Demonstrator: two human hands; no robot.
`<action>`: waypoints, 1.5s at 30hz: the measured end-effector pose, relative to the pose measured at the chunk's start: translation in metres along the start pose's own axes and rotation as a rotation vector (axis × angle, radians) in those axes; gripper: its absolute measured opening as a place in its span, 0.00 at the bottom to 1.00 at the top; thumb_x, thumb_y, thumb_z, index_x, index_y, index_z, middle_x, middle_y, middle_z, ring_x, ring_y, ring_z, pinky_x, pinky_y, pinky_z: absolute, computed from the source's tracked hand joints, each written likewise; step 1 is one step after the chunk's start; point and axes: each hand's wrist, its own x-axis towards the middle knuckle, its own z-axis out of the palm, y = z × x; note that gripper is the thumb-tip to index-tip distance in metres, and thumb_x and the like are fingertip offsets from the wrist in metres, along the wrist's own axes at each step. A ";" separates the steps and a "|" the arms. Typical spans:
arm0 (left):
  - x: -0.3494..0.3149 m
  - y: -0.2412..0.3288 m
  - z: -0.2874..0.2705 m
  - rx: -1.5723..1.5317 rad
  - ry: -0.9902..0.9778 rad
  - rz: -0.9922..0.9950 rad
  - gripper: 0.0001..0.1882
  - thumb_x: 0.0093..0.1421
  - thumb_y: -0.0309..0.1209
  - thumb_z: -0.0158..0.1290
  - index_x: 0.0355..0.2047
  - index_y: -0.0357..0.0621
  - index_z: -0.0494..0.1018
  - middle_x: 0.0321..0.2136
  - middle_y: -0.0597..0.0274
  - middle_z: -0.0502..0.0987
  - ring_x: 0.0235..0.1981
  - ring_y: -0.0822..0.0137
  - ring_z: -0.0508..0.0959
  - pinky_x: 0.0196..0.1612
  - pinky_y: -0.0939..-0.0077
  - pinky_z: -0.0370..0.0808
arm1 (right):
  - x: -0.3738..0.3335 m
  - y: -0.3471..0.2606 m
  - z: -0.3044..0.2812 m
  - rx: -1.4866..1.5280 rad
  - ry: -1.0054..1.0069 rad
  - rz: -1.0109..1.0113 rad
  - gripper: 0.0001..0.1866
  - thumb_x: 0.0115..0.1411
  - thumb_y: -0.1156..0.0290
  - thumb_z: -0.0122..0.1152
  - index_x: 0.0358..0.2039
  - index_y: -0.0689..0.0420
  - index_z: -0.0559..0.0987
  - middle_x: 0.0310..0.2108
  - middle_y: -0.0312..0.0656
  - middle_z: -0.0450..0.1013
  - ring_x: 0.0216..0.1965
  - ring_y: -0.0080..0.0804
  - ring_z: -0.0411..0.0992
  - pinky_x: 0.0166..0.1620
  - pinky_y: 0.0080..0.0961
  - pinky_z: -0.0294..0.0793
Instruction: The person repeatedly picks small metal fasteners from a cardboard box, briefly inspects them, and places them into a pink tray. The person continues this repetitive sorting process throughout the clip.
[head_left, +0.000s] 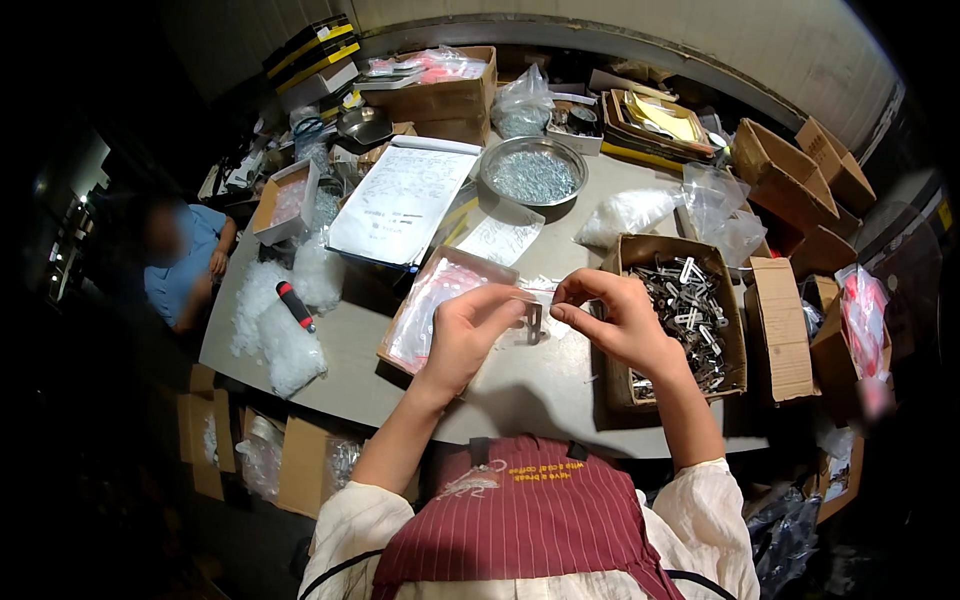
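My left hand [466, 336] is closed, thumb and fingers pinching a small dark slotted metal bracket [534, 324]. Some clear film seems to surround the bracket, though it is too fine to be sure. Close on its right, my right hand [622, 318] has thumb and forefinger pressed together; whatever lies between them is too small to make out. Under my left hand stands a shallow carton [398, 362] of flat clear bags with pink print. Beside my right forearm, a cardboard box [738, 335] holds many loose metal brackets [690, 310]. Small white pieces lie behind my fingertips.
A steel bowl [577, 192] of small metal parts stands behind, next to a clipboard [400, 205] with written sheets. Bags of white pieces [290, 350] and a red-black tool [295, 306] lie left. Cartons [782, 330] crowd the right. A person in blue [185, 260] is at far left.
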 end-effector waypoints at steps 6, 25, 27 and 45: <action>0.002 0.005 0.002 0.054 0.148 0.074 0.06 0.65 0.27 0.58 0.38 0.35 0.79 0.33 0.60 0.83 0.37 0.71 0.83 0.38 0.73 0.80 | -0.001 -0.006 0.012 0.143 0.033 0.114 0.10 0.63 0.72 0.68 0.38 0.66 0.79 0.33 0.41 0.80 0.37 0.24 0.79 0.43 0.24 0.78; -0.032 0.040 -0.038 0.042 0.113 0.123 0.04 0.61 0.26 0.56 0.31 0.38 0.74 0.28 0.61 0.80 0.32 0.75 0.78 0.40 0.79 0.75 | 0.004 -0.046 0.033 -0.144 0.037 -0.302 0.06 0.57 0.76 0.65 0.32 0.63 0.78 0.27 0.43 0.75 0.30 0.37 0.74 0.36 0.30 0.73; -0.036 0.032 -0.046 -0.056 0.121 0.079 0.04 0.61 0.27 0.56 0.33 0.38 0.74 0.30 0.62 0.80 0.33 0.75 0.78 0.40 0.78 0.76 | 0.009 -0.038 0.043 -0.039 0.004 -0.212 0.06 0.58 0.75 0.65 0.31 0.64 0.78 0.26 0.43 0.75 0.29 0.34 0.74 0.36 0.28 0.73; -0.249 -0.098 -0.238 0.187 1.029 -0.156 0.12 0.73 0.35 0.50 0.46 0.40 0.75 0.30 0.64 0.80 0.29 0.74 0.79 0.33 0.82 0.74 | 0.053 0.132 0.239 -0.560 -0.104 0.060 0.23 0.54 0.56 0.72 0.39 0.64 0.79 0.33 0.55 0.77 0.38 0.54 0.77 0.42 0.47 0.75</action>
